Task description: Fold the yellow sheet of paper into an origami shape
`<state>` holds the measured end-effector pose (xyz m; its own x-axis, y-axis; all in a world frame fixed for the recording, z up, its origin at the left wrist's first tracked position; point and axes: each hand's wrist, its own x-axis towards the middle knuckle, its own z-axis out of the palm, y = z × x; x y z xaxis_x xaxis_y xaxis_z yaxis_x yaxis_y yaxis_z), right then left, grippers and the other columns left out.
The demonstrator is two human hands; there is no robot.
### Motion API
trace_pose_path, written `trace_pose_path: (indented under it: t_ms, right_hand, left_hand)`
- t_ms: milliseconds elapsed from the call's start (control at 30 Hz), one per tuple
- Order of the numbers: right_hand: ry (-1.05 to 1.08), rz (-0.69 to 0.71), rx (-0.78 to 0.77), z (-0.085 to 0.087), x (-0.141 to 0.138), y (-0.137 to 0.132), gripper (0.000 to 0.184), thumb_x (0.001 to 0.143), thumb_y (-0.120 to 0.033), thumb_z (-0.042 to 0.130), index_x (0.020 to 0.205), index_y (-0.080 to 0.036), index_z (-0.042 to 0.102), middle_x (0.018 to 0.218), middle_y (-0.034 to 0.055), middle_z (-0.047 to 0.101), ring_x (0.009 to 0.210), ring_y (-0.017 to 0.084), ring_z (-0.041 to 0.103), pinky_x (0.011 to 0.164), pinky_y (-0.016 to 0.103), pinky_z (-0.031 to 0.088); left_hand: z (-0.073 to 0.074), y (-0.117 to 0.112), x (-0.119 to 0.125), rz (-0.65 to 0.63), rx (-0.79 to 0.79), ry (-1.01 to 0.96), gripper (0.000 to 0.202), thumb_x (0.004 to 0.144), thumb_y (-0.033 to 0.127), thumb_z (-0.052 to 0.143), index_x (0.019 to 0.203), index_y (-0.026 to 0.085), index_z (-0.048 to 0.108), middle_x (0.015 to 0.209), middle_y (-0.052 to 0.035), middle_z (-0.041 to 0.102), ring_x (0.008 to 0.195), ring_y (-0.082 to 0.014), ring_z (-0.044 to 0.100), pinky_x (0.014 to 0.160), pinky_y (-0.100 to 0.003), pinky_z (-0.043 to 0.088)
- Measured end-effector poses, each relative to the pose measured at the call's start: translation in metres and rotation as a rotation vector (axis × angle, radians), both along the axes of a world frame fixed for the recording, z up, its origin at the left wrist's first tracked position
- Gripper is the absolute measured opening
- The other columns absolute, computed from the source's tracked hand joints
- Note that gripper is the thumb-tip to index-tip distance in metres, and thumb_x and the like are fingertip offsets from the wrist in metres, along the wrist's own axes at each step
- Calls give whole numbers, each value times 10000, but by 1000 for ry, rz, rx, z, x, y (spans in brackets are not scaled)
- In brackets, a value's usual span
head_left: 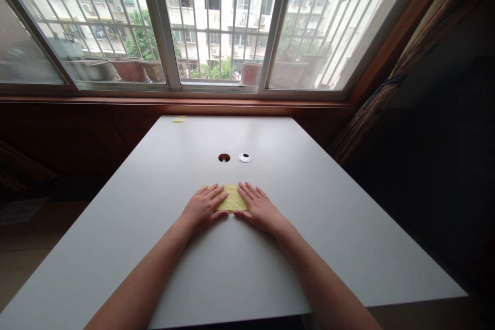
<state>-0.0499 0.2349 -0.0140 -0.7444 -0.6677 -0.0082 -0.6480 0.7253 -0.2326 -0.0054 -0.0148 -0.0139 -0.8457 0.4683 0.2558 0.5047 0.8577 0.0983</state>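
Note:
A folded piece of yellow paper (232,198) lies flat on the white table (154,247), near its middle. My left hand (203,209) rests flat on the paper's left part, fingers stretched out and pointing away from me. My right hand (258,209) lies flat on the paper's right part, fingers also stretched out. Both palms press down on it, and only the strip of paper between the hands shows, with creases across it.
A round cable hole (224,158) and its loose white cap (244,158) sit beyond the paper. Small yellow paper scraps (178,119) lie at the table's far edge. A barred window (220,26) runs behind; a curtain (390,93) hangs at the right.

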Motion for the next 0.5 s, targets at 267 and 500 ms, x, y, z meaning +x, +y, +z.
trace_pose_path:
  t_ms: [267,500]
  right_hand:
    - [17,10,-129,-1,-7,3,837,837,-705,531,1524,-290,295,1568,37,331,1474,265,236,1203,477,196]
    - [97,86,-314,-5,-11,7,365,921,-471,573,1245,-325,655,1340,26,618,1353,262,459,1154,489,297]
  left_hand:
    - [3,-2,1,-84,40,57,358,984,390,462,1291,267,601,1361,-67,599,1300,-261,523,1097,-474,402]
    - [4,-11,2,-123,162,73,326,979,211,430,1215,264,649,1220,-37,694,1164,-201,638,983,-374,525]
